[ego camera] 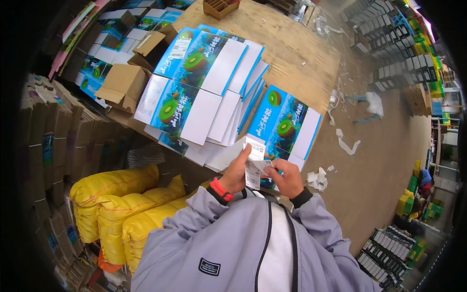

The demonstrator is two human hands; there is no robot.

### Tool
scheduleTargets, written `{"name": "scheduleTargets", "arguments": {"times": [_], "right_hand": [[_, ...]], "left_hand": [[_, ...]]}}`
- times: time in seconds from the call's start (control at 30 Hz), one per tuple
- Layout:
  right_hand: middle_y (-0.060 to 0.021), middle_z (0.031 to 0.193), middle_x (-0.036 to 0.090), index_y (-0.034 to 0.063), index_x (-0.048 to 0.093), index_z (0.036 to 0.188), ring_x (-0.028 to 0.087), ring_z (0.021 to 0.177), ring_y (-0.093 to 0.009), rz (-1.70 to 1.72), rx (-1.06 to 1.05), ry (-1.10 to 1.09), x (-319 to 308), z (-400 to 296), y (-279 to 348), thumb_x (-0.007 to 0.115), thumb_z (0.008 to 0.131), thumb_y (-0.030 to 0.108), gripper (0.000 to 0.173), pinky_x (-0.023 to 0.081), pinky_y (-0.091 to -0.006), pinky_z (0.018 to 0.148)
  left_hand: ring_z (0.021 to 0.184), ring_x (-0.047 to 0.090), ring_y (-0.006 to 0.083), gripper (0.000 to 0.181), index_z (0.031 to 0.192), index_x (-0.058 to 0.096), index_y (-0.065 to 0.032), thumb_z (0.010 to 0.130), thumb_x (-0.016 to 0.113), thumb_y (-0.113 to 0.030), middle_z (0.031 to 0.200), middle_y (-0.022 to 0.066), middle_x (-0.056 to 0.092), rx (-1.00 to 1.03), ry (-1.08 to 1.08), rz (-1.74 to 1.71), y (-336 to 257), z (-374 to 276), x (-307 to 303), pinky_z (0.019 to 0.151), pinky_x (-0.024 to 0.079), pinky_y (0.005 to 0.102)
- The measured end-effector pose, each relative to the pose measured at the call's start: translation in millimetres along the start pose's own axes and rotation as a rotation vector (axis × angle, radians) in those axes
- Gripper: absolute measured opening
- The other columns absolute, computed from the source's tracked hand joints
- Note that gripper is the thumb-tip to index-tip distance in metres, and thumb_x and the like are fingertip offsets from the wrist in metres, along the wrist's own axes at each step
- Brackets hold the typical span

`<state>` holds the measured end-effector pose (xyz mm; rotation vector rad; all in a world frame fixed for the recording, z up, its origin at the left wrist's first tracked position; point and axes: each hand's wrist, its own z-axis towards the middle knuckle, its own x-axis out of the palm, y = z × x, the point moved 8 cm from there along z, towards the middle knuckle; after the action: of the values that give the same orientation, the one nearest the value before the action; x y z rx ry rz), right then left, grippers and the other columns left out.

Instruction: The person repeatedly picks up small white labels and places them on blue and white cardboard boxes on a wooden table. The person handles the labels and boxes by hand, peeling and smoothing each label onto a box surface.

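My left hand (235,169), with a red band at the wrist, holds a strip of printed white labels (253,177) near my chest. The thumb and forefinger of my right hand (286,175) pinch a label at the strip's right side, its edge bent away from the rest. Beyond my hands lies a stack of flattened blue and white cartons (209,80) with kiwi pictures. One carton in it bears a white label (180,48). To its right, more flat cartons (286,120) of the same print lie on the plywood table (288,54).
A wooden divided box (220,9) stands at the table's far edge. Open brown cardboard boxes (122,85) are at the left. Yellow sacks (116,186) and bundled flat cardboard (54,135) fill the lower left. Paper scraps (317,179) litter the floor at the right.
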<state>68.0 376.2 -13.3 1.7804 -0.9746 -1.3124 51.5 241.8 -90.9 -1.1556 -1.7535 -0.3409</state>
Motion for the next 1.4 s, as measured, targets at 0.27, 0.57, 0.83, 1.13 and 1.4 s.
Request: {"name": "scheduleTargets", "arguments": {"times": [0.27, 0.57, 0.83, 1.13, 1.4], "right_hand": [[-0.0031, 0.083, 0.062, 0.0003, 0.068, 0.088, 0.062, 0.076, -0.012, 0.381, 0.212, -0.095, 2.5, -5.2, -23.8, 0.079, 0.096, 0.010, 0.017, 0.050, -0.0318, 0.067], [-0.0002, 0.087, 0.066, 0.0010, 0.077, 0.100, 0.061, 0.076, -0.010, 0.303, 0.133, 0.090, 22.8, 0.9, -29.3, 0.078, 0.100, 0.016, 0.015, 0.051, -0.0295, 0.068], [-0.0002, 0.085, 0.072, -0.0007, 0.079, 0.100, 0.063, 0.074, -0.009, 0.320, 0.288, -0.108, -37.5, 67.9, -132.0, 0.078, 0.100, 0.025, 0.026, 0.051, -0.0276, 0.066], [-0.0082, 0.103, 0.079, 0.0117, 0.080, 0.105, 0.076, 0.092, -0.030, -0.465, -0.163, -0.603, -90.1, 191.0, -173.7, 0.074, 0.099, 0.022, 0.014, 0.060, -0.0374, 0.081], [-0.0066, 0.104, 0.080, 0.0143, 0.082, 0.105, 0.077, 0.090, -0.028, -0.718, -0.217, -0.506, -37.8, 210.4, -212.1, 0.076, 0.096, 0.023, 0.013, 0.062, -0.0385, 0.077]], "left_hand": [[0.123, 0.069, 0.0279, 0.060, 0.155, 0.044, -0.0100, 0.114, 0.040, -0.054, 0.146, 0.0144, 0.064, -0.011, 0.018, 0.127, 2.8, -7.8, -0.3, 0.100, 0.061, 0.0445], [0.122, 0.068, 0.0333, 0.060, 0.158, 0.042, -0.0060, 0.117, 0.031, -0.049, 0.143, 0.0175, 0.065, 0.003, -0.092, 0.066, -1.9, -30.8, -72.9, 0.097, 0.060, 0.0457], [0.120, 0.067, 0.0357, 0.050, 0.152, 0.049, -0.0093, 0.115, 0.039, -0.042, 0.139, 0.0162, 0.064, 0.166, -0.452, -0.052, -10.9, -76.6, -155.4, 0.091, 0.062, 0.0528], [0.113, 0.070, 0.0329, 0.047, 0.147, 0.054, -0.0113, 0.113, 0.044, -0.042, 0.128, 0.0176, 0.072, 0.238, -0.729, -0.101, 5.7, -161.1, -236.4, 0.094, 0.057, 0.0529], [0.115, 0.069, 0.0330, 0.048, 0.147, 0.054, -0.0098, 0.113, 0.043, -0.042, 0.129, 0.0146, 0.070, 0.215, -0.796, -0.149, 21.9, -164.5, -235.5, 0.092, 0.058, 0.0524]]}}
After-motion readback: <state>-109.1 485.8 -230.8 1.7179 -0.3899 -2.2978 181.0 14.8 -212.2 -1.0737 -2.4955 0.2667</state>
